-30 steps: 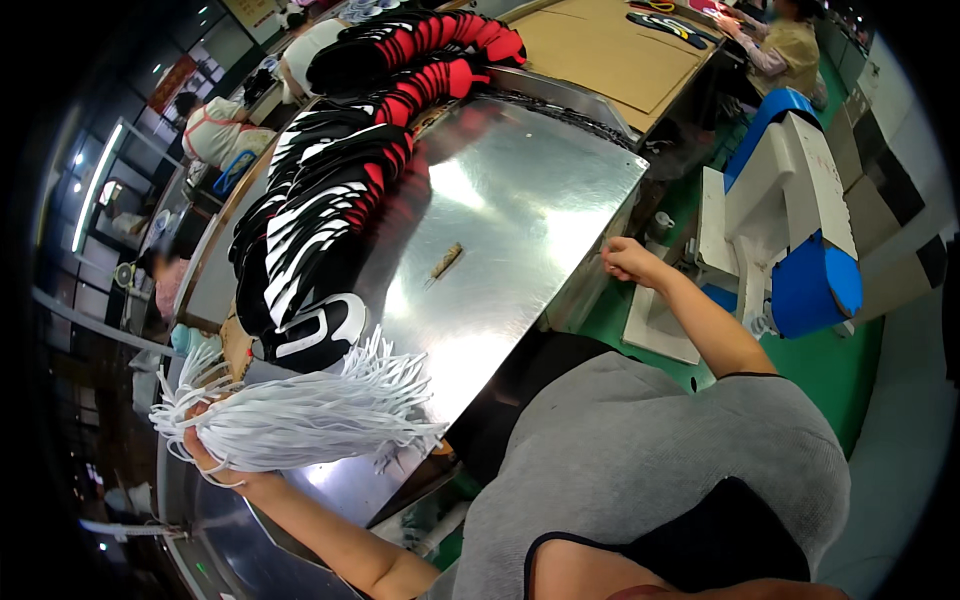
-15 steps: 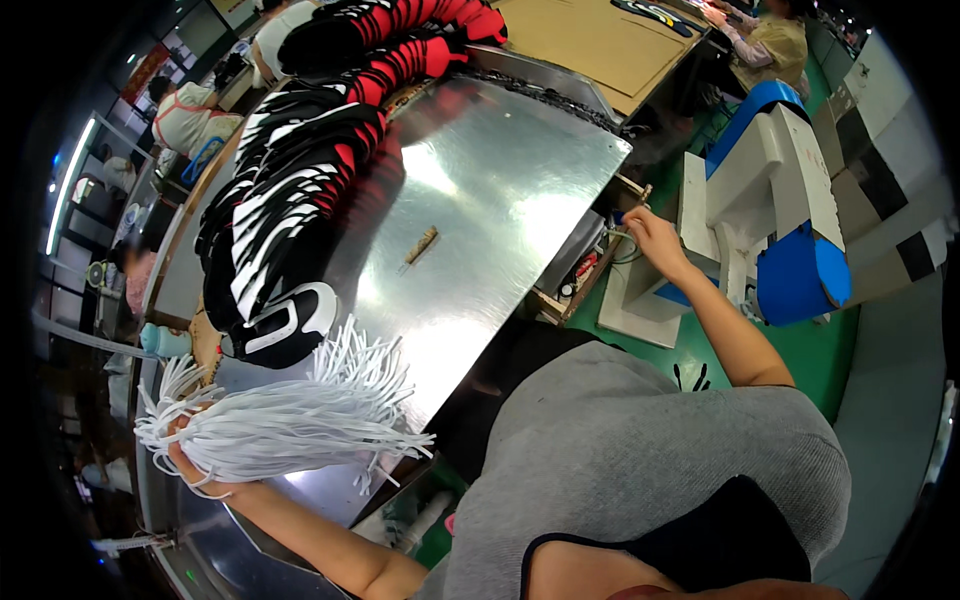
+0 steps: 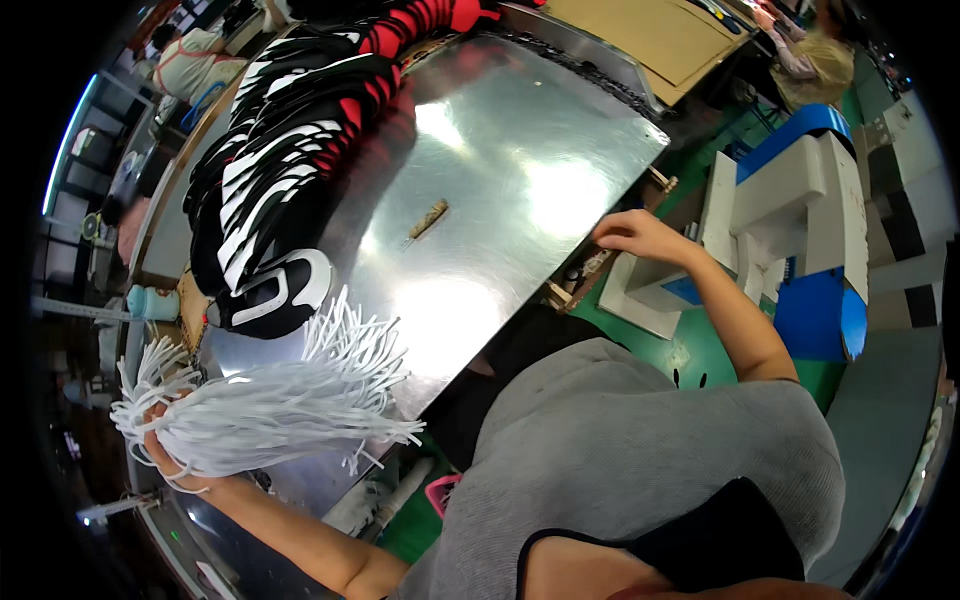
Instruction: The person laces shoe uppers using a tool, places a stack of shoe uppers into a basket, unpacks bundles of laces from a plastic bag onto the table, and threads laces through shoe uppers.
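In the head view, the left hand (image 3: 163, 448) is closing firmly round the left part of a bundle of white cords (image 3: 270, 415), which is hanging loose at both ends over the near left part of the metal surface (image 3: 480, 190). This grip is remaining unchanged from the earlier frames. The right hand (image 3: 640, 236) is holding its fingers partly bent over an open drawer (image 3: 597, 274) below the surface's right edge; whether it is gripping anything cannot be told. One second ago, that hand was standing at the edge without the drawer's contents showing. The row of black, white and red pieces (image 3: 285, 165) and the small brown tool (image 3: 430, 217) are keeping their places on the surface.
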`<state>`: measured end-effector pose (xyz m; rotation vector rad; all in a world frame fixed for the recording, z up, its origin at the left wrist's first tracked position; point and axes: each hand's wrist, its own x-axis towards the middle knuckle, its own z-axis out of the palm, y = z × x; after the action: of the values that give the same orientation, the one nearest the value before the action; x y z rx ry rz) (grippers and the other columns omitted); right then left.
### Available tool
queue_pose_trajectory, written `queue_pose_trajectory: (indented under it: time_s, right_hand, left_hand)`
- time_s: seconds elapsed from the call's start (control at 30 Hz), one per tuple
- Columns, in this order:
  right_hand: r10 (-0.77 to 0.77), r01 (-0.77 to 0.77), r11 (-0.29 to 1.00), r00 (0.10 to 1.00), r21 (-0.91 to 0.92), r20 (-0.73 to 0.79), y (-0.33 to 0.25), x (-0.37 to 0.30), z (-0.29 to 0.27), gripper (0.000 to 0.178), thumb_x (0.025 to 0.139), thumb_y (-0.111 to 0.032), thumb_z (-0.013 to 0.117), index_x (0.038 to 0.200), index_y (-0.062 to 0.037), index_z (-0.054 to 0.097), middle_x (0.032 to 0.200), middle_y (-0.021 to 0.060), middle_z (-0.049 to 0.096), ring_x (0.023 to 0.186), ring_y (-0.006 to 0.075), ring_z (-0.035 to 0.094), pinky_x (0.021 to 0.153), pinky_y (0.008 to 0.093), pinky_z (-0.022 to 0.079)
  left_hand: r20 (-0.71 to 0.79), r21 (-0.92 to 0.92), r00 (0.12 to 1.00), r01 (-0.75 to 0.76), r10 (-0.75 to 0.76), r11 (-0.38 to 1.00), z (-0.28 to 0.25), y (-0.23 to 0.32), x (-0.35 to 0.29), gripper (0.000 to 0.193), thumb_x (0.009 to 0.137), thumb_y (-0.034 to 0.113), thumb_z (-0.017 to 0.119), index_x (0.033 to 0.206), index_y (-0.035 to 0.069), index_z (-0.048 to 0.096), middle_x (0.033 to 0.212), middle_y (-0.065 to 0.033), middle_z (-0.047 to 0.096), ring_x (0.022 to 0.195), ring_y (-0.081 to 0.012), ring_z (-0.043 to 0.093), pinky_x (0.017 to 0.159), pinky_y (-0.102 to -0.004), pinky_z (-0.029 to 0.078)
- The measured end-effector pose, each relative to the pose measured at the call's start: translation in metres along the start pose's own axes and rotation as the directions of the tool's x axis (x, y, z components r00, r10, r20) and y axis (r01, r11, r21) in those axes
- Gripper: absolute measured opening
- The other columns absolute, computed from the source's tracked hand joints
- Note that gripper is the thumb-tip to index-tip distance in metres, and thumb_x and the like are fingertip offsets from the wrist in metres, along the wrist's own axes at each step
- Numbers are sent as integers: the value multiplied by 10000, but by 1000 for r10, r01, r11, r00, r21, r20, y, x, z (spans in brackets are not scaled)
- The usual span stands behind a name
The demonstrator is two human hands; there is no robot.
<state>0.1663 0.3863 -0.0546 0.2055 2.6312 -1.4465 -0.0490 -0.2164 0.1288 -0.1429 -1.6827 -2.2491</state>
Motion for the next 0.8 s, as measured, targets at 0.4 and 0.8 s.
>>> queue_pose_trajectory:
  time_s: [0.4,0.8]
  right_hand:
    - [-808,605,520,577,603,117,-230,133,12,1338,562,-649,805,1528,-46,103,1564,167,226,1451,292,223,1185,444,192]
    - [-769,-699,-201,546,686,332,-136,11,44,1278,624,-789,648,1461,81,229,1300,447,417,1273,524,421,1108,616,253]
  left_hand:
    - [418,255,700,-702,580,664,243,79,-65,451,903,260,615,1237,-26,512,1130,-154,629,999,-218,623,906,-328,488]
    - [732,-320,622,675,-279,665,321,-60,-31,405,792,229,641,1115,-11,594,948,-124,657,823,-220,666,759,-357,579]
